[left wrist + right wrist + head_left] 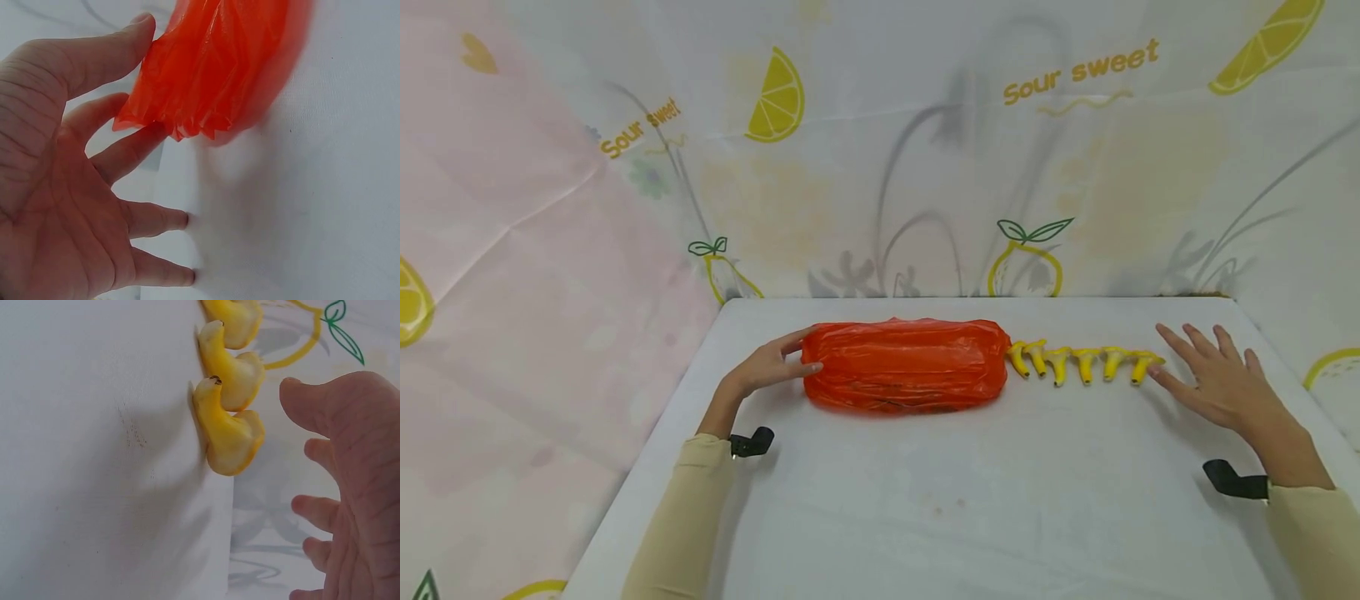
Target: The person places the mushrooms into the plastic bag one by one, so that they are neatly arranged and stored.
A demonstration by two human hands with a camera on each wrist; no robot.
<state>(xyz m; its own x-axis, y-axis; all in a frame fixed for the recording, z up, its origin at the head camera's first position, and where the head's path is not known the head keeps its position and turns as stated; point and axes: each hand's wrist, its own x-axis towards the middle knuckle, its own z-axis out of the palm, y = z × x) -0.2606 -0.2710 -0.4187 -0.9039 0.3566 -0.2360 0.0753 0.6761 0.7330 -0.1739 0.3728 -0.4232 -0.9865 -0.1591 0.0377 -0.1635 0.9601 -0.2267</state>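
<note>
A red plastic bag (pixel 910 365), long and plump with a crinkled end, lies across the white table. At its left end is my left hand (pixel 767 365); thumb and fingertips touch the gathered red plastic, while the other fingers spread out straight, as the left wrist view shows. To the right of the bag runs a row of several yellow mushrooms (pixel 1086 364), with flared caps and curved stems. Beside the rightmost mushroom (pixel 228 434) my right hand (pixel 1221 379) hovers with fingers spread, holding nothing. What the bag contains is hidden.
The white table (pixel 925 508) ends at a patterned cloth backdrop (pixel 865 167) with lemon prints, which also hangs along the left and right sides. A dark wrist camera (pixel 752 442) sits on the left wrist, another camera (pixel 1232 482) on the right.
</note>
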